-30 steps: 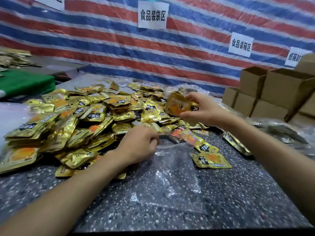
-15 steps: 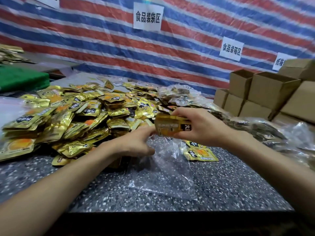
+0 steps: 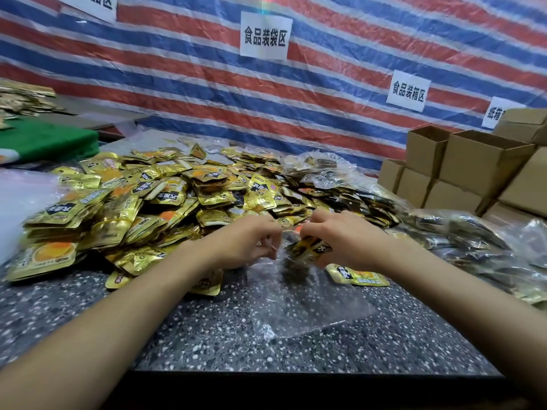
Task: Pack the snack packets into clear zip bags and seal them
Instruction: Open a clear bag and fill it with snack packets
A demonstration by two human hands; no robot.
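Glossy gold foil snack packets (image 3: 165,199) heap on the speckled, polished stone bench (image 3: 207,329); a clear, crinkled plastic zip bag (image 3: 307,303) lies on it; matt cardboard boxes (image 3: 479,161) stand to the bench's right

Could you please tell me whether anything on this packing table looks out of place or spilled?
Nothing looks damaged. One gold packet lies alone on the table, apart from the heap, beside the clear bag. The left hand grips its mouth; the right hand holds packets there.
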